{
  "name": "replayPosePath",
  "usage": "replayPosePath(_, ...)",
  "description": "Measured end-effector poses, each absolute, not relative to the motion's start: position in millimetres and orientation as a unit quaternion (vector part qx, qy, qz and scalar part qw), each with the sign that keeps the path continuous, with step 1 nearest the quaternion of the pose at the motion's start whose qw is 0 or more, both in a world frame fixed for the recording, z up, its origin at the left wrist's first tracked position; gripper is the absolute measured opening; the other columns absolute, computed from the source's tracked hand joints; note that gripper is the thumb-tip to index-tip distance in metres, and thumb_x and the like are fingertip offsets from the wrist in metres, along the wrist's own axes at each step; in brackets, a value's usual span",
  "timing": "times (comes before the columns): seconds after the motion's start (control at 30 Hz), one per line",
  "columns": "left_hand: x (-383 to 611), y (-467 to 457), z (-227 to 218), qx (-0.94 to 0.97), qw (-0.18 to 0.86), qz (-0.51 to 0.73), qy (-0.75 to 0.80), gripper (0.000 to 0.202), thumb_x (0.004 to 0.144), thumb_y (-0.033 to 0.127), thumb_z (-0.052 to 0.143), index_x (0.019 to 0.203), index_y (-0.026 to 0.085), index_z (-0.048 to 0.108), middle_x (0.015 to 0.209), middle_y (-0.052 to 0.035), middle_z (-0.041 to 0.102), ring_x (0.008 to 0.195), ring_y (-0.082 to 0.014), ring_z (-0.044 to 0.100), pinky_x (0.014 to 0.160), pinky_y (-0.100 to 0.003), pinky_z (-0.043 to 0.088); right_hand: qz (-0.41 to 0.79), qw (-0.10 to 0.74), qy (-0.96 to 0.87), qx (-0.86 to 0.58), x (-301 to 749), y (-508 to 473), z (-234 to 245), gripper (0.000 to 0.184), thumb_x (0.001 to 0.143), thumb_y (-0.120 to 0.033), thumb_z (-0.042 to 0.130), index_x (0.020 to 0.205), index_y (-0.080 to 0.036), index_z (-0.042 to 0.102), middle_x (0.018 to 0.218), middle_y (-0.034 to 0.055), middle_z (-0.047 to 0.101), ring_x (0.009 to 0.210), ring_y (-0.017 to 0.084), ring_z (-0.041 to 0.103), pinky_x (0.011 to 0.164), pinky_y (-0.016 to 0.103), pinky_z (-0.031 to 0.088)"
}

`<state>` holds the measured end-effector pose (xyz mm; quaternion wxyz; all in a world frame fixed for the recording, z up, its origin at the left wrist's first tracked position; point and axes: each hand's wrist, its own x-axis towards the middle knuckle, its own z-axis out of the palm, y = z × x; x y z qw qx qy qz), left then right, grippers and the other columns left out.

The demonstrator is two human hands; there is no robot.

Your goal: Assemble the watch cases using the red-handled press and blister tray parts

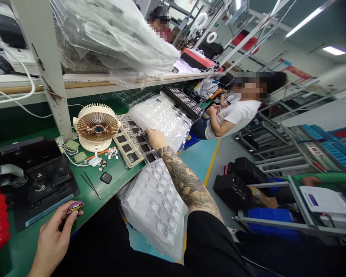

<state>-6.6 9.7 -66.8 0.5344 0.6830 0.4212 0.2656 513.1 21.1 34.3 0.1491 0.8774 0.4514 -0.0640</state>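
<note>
Black parts (127, 148) fill a beige tray (117, 141), which is touched by the open right hand (157, 138); a purple-rimmed piece (75, 207) is pinched by the left hand (53, 242).

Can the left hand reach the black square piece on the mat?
Probably yes: the left hand is close to the black piece, only tweezers lie between, though its fingers hold a small pink-gold part.
</note>
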Motion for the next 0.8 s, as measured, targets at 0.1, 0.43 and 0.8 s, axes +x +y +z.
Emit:
replayPosePath(0.1, -9.6, 9.6, -72.9, 0.692, 0.531, 0.252, 0.42, 0.039, 0.107, 0.048, 0.069, 0.14, 0.026, 0.071, 0.13, -0.0069, 0.081, 0.111, -0.0237, 0.082, 0.1, -0.031, 0.066, -0.052, 0.126, 0.458, 0.878, 512.8, 16.9, 32.2, 0.038, 0.105, -0.014, 0.037, 0.135, -0.014, 0.061, 0.129, 0.0196, 0.072, 0.115, 0.023, 0.072, 0.102, 0.031, 0.055)
replayPosePath(0.43, -10.7, 9.1, -77.2, 0.712, 0.508, 0.265, 0.406, 0.035, 0.108, 0.045, 0.069, 0.14, 0.03, 0.071, 0.128, -0.0014, 0.082, 0.109, -0.0184, 0.083, 0.098, -0.023, 0.064, -0.007, -0.081, 0.425, 0.901, 513.5, -13.1, 16.2, 0.041, 0.107, -0.027, 0.042, 0.138, -0.017, 0.068, 0.133, 0.0137, 0.073, 0.113, 0.021, 0.073, 0.109, 0.035, 0.055)
replayPosePath(0.8, -8.6, 11.5, -65.8, 0.717, 0.492, 0.258, 0.421, 0.034, 0.108, 0.044, 0.07, 0.139, 0.03, 0.072, 0.123, 0.0008, 0.083, 0.108, -0.0159, 0.082, 0.1, -0.02, 0.063, -0.096, -0.232, 0.43, 0.867, 492.7, -53.3, 3.0, 0.029, 0.091, -0.021, 0.061, 0.107, -0.019, 0.085, 0.099, 0.0038, 0.078, 0.078, 0.009, 0.064, 0.08, 0.022, 0.05)
